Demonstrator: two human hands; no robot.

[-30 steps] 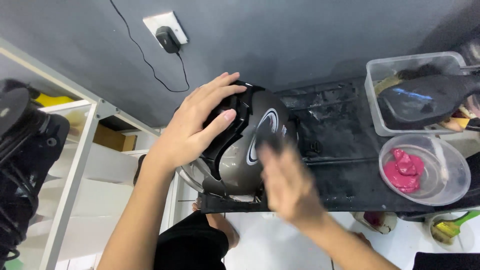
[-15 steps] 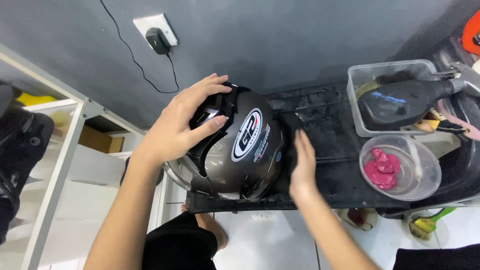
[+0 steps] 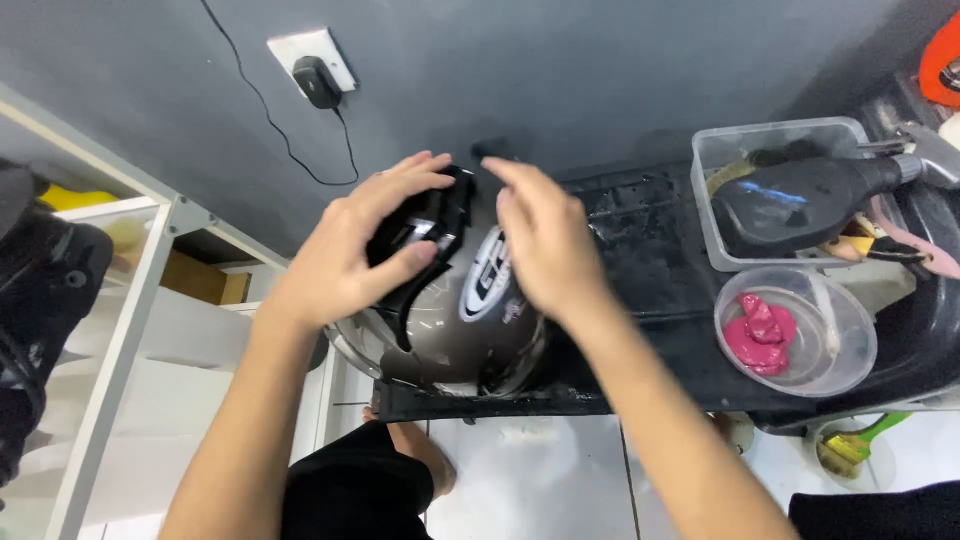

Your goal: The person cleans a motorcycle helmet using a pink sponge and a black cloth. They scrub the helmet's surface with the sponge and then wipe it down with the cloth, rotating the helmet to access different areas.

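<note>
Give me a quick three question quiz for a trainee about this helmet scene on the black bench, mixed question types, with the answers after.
1. True or false: both hands rest on the grey helmet.
2. Which hand has its fingers around the black visor piece? A) left hand B) right hand C) neither
3. Fill in: the round clear bowl holds a lump of ____ material.

Key:
1. True; the helmet sits on the black bench.
2. A
3. pink
</note>
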